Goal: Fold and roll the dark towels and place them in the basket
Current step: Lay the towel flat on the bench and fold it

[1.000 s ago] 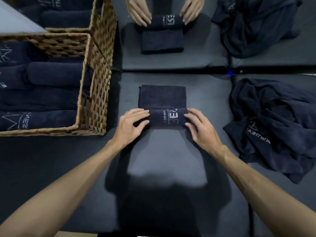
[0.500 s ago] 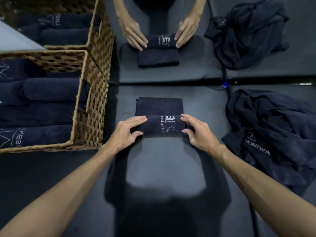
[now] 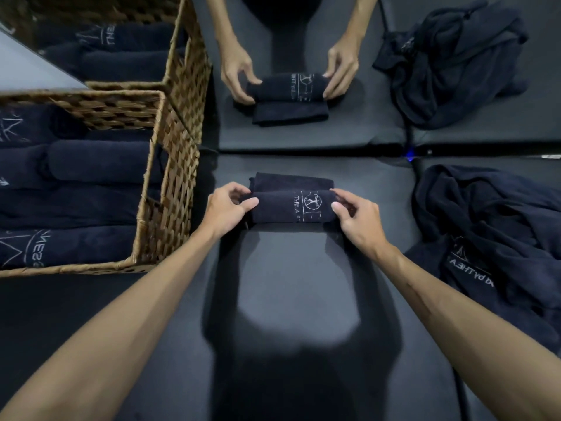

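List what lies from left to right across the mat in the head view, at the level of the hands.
Wicker basket with rolled towels → left hand → half-rolled towel → right hand → heap of unfolded towels.

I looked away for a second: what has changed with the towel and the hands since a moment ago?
The roll of the towel has grown and travelled away from the person; only a narrow flat strip is left. Left hand and right hand went with it, fingers now curled round its ends rather than lying flatter on top. The wicker basket with its rolled towels and the loose pile on the right look undisturbed.
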